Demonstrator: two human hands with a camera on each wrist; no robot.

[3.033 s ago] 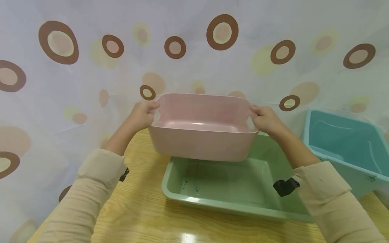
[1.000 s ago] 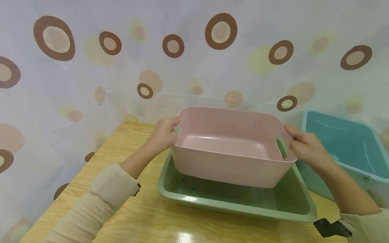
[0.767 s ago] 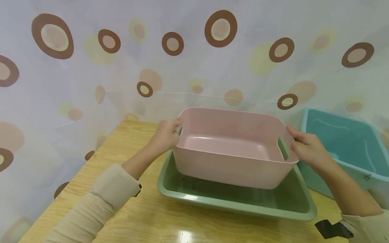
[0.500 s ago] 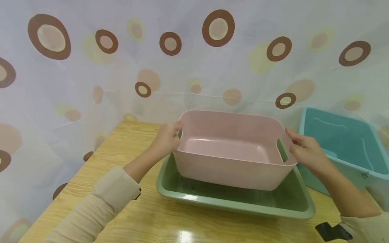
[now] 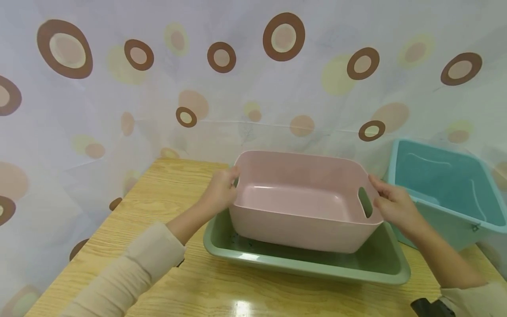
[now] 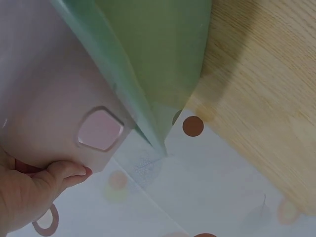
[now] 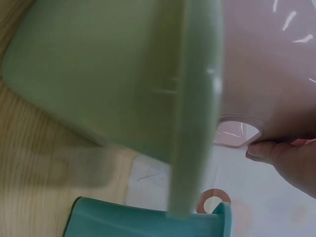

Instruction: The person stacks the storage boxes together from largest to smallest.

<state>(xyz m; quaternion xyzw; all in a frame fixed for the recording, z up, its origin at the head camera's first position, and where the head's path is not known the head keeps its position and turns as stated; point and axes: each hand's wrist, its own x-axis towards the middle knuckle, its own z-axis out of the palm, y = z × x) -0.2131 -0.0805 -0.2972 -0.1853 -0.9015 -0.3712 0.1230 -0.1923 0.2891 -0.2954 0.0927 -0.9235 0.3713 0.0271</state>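
A pink plastic storage bin with a cut-out handle at each end sits partly down inside a larger green bin in the head view. My left hand pinches the pink bin's left end at the rim; the left wrist view shows that thumb and fingers beside the handle hole. My right hand pinches the right end's rim, with the thumb near the hole in the right wrist view. The inside of the pink bin holds nothing visible. Its underside is hidden, so I cannot tell whether it touches the green bin's floor.
A light blue bin stands on the right, close to the green bin's side. Both rest on a wooden table. Behind and to the left hangs a pale sheet printed with brown rings.
Over three seconds the pink bin has moved right and down, from above the green bin into it. In the last half second it has sunk slightly, both hands still holding it.
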